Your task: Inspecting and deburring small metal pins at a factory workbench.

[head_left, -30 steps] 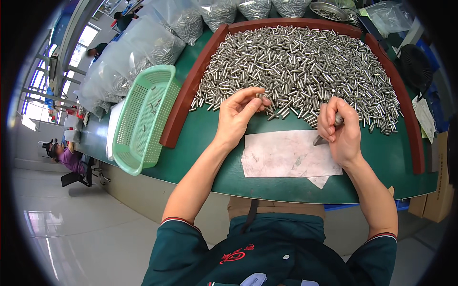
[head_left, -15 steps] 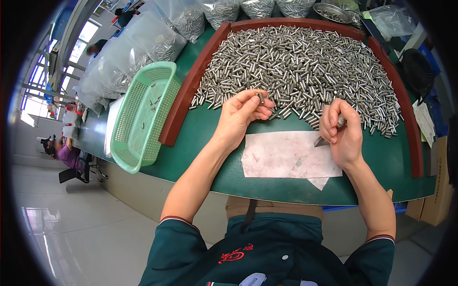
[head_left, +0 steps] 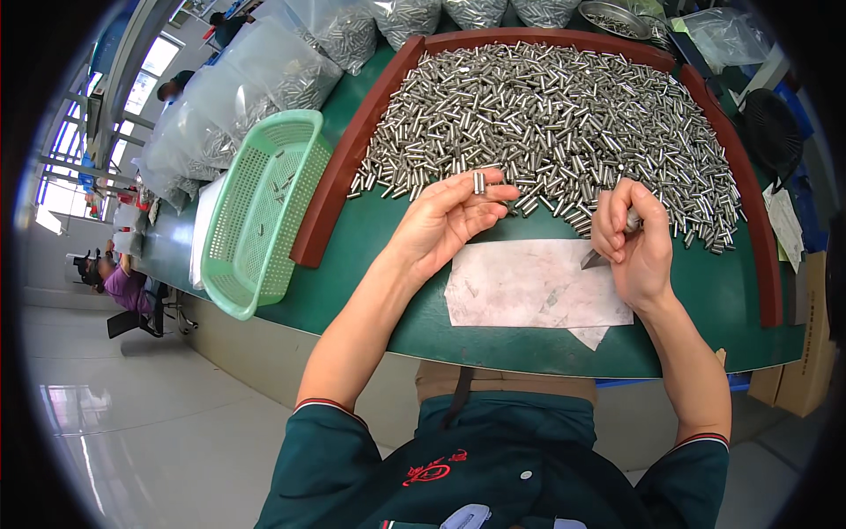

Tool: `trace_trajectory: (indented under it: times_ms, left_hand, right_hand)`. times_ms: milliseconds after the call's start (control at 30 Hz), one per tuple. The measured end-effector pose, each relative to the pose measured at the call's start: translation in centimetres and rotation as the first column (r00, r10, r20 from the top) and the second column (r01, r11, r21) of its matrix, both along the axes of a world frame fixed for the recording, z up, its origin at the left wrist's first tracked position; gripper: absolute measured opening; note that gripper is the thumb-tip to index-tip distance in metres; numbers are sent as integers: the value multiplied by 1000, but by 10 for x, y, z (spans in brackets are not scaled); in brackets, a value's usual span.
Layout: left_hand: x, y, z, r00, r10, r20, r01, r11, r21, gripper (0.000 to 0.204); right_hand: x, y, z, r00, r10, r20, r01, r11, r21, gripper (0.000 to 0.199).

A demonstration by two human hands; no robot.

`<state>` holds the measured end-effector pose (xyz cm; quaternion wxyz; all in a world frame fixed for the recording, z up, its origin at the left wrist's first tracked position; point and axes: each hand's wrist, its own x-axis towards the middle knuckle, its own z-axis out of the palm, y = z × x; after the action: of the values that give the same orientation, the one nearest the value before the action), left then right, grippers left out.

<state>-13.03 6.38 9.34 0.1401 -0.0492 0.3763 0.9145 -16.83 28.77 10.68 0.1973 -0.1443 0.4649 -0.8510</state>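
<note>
My left hand is turned partly palm up at the near edge of a big heap of short steel pins. Between its thumb and fingers stands a single shiny steel pin. The other fingers are loosely curled. My right hand is closed round a slim tool with a grey pointed blade; most of its handle is hidden in the fist. The blade points left and down, over the right part of a smudged white paper sheet on the green table.
A dark red wooden frame borders the heap. To the left stands a green plastic basket with a few pins in it. Clear bags of pins line the back left. A black fan and a metal bowl stand at the right and back.
My left hand has turned more palm up, its fingers straighter, and the pin now stands upright and more in view. My right hand has barely moved.
</note>
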Motion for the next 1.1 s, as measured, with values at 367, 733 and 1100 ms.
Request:
trace_trajectory:
  times_ms: [367, 733, 1100]
  left_hand:
    - [2, 4, 0, 997, 53, -60, -69, 947, -313, 28]
    - [3, 12, -1, 921, 27, -387, -278, 744, -608, 17]
    - [3, 12, -3, 932, 53, -359, -288, 711, -642, 17]
  right_hand:
    - [0, 0, 0, 1000, -3, -5, 3, 1000, 7, 32]
    - [0, 1, 0, 999, -38, -15, 38, 999, -4, 32]
    - [0, 0, 0, 1000, 3, -9, -3, 1000, 5, 32]
